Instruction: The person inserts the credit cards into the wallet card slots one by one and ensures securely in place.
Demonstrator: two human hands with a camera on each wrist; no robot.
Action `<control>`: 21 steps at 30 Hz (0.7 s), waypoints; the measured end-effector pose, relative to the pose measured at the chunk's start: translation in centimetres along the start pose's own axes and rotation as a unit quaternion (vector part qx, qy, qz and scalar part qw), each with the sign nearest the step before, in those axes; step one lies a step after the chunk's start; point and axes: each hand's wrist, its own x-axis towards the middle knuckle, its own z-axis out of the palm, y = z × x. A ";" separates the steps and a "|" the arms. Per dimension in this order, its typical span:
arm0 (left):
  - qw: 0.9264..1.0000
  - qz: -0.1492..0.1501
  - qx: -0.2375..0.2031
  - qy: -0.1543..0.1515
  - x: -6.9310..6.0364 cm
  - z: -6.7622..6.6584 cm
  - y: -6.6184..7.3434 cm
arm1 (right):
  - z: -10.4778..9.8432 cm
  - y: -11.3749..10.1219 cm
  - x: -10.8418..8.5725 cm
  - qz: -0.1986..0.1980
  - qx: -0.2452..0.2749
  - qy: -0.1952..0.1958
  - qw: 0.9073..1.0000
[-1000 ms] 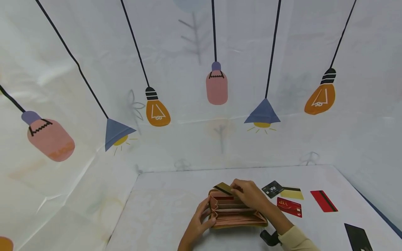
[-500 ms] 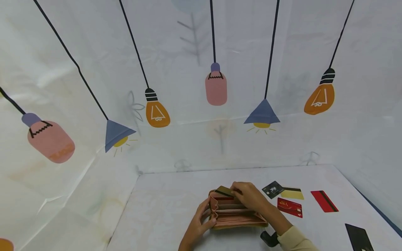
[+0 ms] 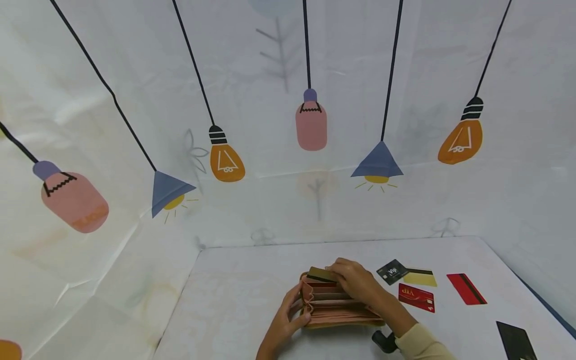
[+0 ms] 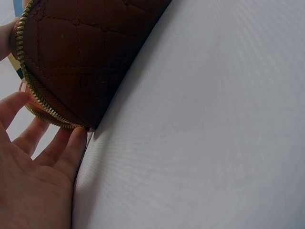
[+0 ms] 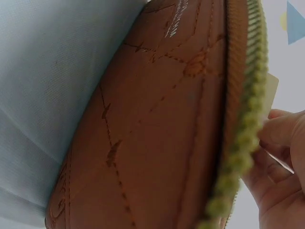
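An unzipped zip-around wallet stands on the table, its pink inner pockets facing up. Brown quilted leather with a gold zip covers its outside, as the left wrist view shows. My left hand grips the wallet's left end, thumb at the near side. At the far side my right hand pinches a gold card with a dark stripe, partly in or just above the rear card slots. A red edge shows in a slot below it. The right wrist view shows the card beyond the zip; its lower part is hidden.
Right of the wallet lie a black VIP card, a yellow striped card, a red VIP card and a red striped card. A black card lies nearer. A white wall sheet with printed lamps rises behind the table.
The gold card has come down a little toward the wallet and turned more level with its rear edge. My right hand has shifted slightly with it. My left hand keeps its hold.
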 end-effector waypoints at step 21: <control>0.999 0.031 0.016 -0.005 0.1 -0.2 -0.5 | 0.8 -0.5 0.5 -0.046 -0.045 -0.008 0.998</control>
